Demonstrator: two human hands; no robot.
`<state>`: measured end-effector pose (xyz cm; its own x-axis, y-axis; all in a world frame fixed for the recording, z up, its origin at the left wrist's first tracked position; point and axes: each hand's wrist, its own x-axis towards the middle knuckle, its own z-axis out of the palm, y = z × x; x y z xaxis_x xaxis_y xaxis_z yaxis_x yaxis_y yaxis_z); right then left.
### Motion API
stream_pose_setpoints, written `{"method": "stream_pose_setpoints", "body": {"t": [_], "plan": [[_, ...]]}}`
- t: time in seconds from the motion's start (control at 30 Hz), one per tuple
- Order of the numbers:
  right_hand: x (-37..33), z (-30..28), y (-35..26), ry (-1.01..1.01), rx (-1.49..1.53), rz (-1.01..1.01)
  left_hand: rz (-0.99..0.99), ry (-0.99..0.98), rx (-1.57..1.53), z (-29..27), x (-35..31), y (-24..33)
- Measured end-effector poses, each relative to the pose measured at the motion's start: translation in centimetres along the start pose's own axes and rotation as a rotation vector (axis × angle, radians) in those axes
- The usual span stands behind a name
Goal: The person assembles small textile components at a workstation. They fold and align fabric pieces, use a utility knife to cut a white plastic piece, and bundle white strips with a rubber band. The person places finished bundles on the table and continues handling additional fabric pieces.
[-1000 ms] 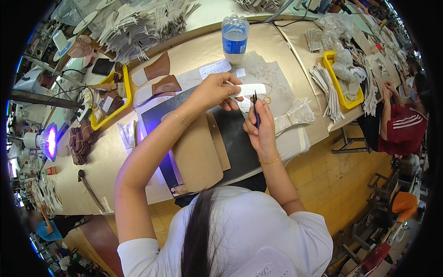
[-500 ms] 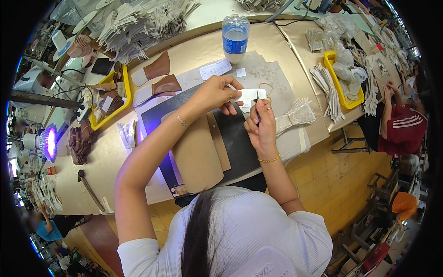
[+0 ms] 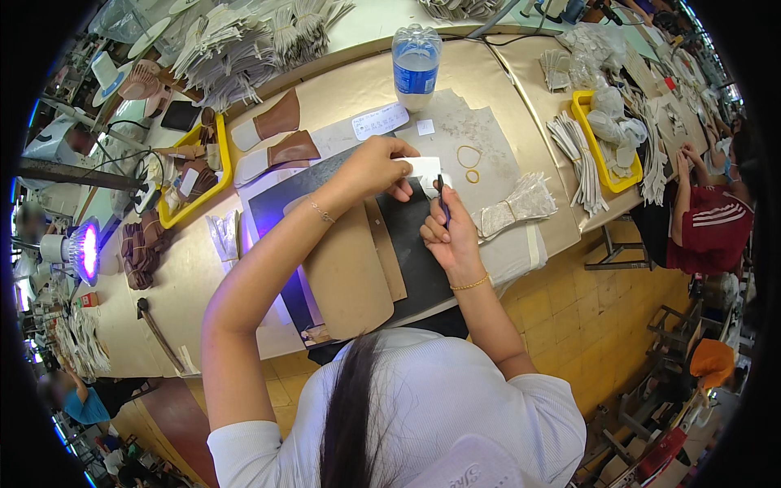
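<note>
The left hand (image 3: 376, 167) presses its fingers closed on a small white rectangular piece (image 3: 423, 168), pinning it flat on the black rubber-like cutting mat (image 3: 407, 244). The right hand (image 3: 447, 232) is curled tight around a thin dark pen-like tool (image 3: 443, 202), whose tip stands just at the near edge of the white piece, close beside the left fingertips. I cannot tell if the tip already touches the piece.

To do this step well, I judge that the left fingers should stay flat and a little away from the tip, so the piece does not slide and the fingers are not hit. The tool is better held nearly upright, with the wrist resting on the mat for a steady line.

Counted around the grip: one white piece under the fingers; two yellow rubber bands (image 3: 468, 157) just beyond the right hand; one clear plastic water bottle with a blue label (image 3: 416, 65) farther beyond; two brown leather shaped pieces (image 3: 281, 134) to the left of the left hand; one tan curved leather panel (image 3: 346, 272) below the left forearm; two yellow plastic trays (image 3: 215, 175), one at each side, well apart from the hands.
</note>
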<state>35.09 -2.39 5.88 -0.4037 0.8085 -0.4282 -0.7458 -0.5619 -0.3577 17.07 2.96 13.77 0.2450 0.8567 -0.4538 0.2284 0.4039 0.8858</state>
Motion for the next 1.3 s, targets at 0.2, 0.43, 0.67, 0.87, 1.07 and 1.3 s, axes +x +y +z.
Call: {"method": "stream_pose_setpoints", "body": {"t": [0.2, 0.43, 0.67, 0.87, 1.07, 1.3], "plan": [[-0.5, 0.1, 0.4, -0.088, 0.000, 0.028, 0.053, 0.117, 0.035, -0.3, 0.2, 0.2], [-0.3, 2.2, 0.1, -0.062, -0.171, -0.059, 0.064, 0.041, -0.021, -0.4, -0.1, 0.1], [0.0, 2.3, 0.2, -0.059, -0.163, -0.107, 0.041, 0.012, -0.022, -0.3, -0.3, 0.5], [0.1, 2.2, 0.3, -0.070, -0.125, -0.094, 0.042, -0.003, -0.017, -0.2, 0.0, 0.1], [0.4, 1.5, 0.5, -0.006, -0.105, -0.122, -0.007, 0.020, 0.022, 0.2, 0.0, 0.0], [0.3, 0.2, 0.6, -0.050, 0.022, 0.059, 0.064, 0.078, 0.035, -0.6, 0.2, 0.1]]}}
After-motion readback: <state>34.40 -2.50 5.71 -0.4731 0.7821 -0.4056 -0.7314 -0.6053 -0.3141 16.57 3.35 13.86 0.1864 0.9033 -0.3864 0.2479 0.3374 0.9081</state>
